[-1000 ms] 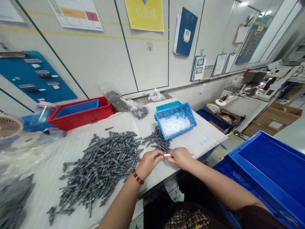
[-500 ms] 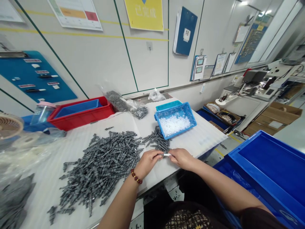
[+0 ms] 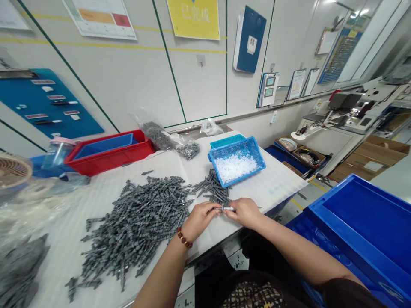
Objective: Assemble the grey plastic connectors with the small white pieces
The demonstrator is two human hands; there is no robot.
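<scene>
My left hand, with a beaded bracelet at the wrist, pinches a small dark grey part, mostly covered by the fingers. My right hand is closed on a slim silvery rod-shaped tool; its thin far end sticks out past the knuckles. The tool meets the grey part between the two hands, over the front of the table. Beyond my fingers lies a small pile of grey parts. A much larger heap of ribbed grey parts spreads to the left.
A blue basket of small white rings stands tilted behind my hands, against a teal tray. Bagged parts and a red bin sit along the wall. Large blue crates stand at right.
The right hand has turned slightly, so the tool's thin end now shows beyond it. The hands stay close together in nearly the same place; the left still pinches the part.
</scene>
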